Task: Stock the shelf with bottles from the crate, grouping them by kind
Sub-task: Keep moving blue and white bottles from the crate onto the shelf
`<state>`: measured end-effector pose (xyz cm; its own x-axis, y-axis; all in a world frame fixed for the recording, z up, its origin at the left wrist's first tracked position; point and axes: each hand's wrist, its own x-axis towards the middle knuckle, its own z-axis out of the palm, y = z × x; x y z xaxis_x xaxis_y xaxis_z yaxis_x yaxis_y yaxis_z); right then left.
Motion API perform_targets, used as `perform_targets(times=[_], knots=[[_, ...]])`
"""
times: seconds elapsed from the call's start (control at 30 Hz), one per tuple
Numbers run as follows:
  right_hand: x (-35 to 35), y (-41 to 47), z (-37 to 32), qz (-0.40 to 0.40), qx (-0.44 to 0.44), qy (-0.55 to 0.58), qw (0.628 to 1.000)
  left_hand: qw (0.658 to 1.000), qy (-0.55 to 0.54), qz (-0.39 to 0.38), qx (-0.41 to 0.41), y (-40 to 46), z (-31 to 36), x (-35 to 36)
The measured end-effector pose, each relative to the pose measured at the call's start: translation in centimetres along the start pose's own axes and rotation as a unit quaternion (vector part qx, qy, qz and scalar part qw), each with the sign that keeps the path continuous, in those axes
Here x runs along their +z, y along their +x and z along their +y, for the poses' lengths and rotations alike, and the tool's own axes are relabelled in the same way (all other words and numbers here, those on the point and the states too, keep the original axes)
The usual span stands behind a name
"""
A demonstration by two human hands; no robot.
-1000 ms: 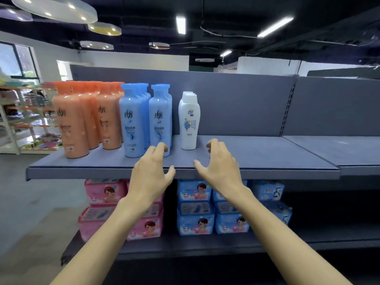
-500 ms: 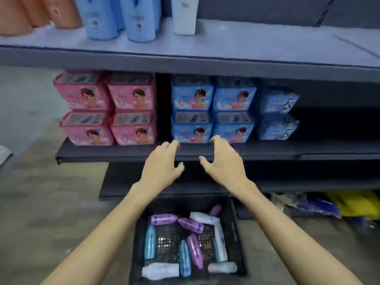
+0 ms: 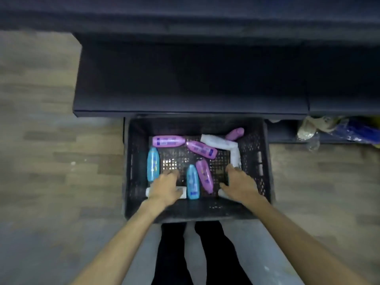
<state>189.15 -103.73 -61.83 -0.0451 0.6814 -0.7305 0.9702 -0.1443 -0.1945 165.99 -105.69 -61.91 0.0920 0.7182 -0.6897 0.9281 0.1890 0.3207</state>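
Crate (image 3: pixel 257 161) sits on the floor under the shelf (image 3: pixel 185 79), bottles lying flat inside. Step looks like pick: left hand (image 3: pixel 166 187) over a white bottle (image 3: pixel 183 192), long axis left-right; right hand (image 3: pixel 239 185) over another, mostly hidden. Fingers spread, gripping nothing. Next: close on 1 each.

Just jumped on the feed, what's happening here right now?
A person is reaching both hands down into the black crate on the floor in front of the shelf. The left hand is over a white bottle at the near wall; the right hand is over another white bottle. Neither bottle is clearly gripped yet. Purple, blue and white bottles lie loose in the crate.
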Motion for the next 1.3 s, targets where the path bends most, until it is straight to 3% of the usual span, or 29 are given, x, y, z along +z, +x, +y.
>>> perform_targets(times=[0.2, 0.4, 0.77, 0.97, 1.1, 1.3], knots=[[5.9, 4.6, 3.5, -0.042, 0.040, -0.029, 0.998, 0.992, 0.047, -0.103, -0.060, 6.6, -4.5, 7.8], [8.8, 8.1, 5.7, -0.061, 0.052, -0.090, 0.993, 0.984, 0.104, -0.138, -0.048, 10.6, -6.7, 13.0], [8.6, 19.4, 5.0, 0.050, 0.002, -0.047, 0.998, 0.961, 0.250, -0.118, 0.026, 14.4, -8.4, 16.7], [11.1, 20.5, 4.7, 0.101, -0.047, -0.037, 0.993, 0.918, 0.357, -0.131, 0.115, 15.7, -7.7, 17.4], [11.0, 22.7, 4.1, 0.155, -0.071, -0.030, 0.985, 0.929, 0.321, -0.136, 0.128, 16.7, -8.2, 17.6], [8.4, 26.4, 3.4, 0.177, -0.036, -0.158, 0.971, 0.944, 0.279, -0.150, 0.096, 16.5, -7.5, 16.3]])
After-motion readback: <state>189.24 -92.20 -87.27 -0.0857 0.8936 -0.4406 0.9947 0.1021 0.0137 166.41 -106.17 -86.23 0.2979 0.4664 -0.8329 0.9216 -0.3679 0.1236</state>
